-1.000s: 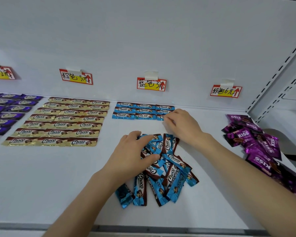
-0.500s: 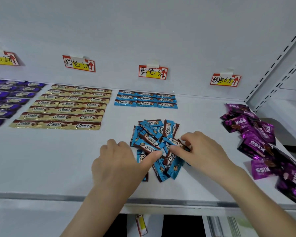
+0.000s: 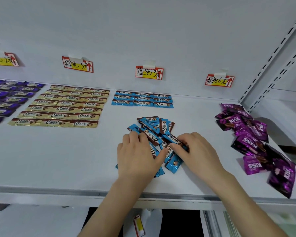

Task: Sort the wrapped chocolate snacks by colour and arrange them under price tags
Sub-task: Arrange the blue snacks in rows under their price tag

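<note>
A loose pile of blue Choco snacks (image 3: 153,126) lies mid-shelf. My left hand (image 3: 137,156) rests flat on the pile's left side, thumb pointing right. My right hand (image 3: 199,152) is at the pile's right side, its fingertips pinching one blue snack (image 3: 173,139) lying on top. Behind the pile, three neat rows of blue snacks (image 3: 142,100) sit under the blue price tag (image 3: 149,72). Gold snacks (image 3: 63,106) lie in rows under their tag (image 3: 77,65), and dark purple ones (image 3: 5,98) at far left.
A heap of magenta KISS packets (image 3: 256,142) sprawls at the right under the pink tag (image 3: 219,80), reaching the shelf's front edge (image 3: 58,190). A slotted upright (image 3: 270,65) bounds the shelf on the right. Another tag (image 3: 3,59) hangs at far left.
My right hand drew back from the arranged blue rows to the pile and took hold of a snack. My left hand slid onto the pile's left side.
</note>
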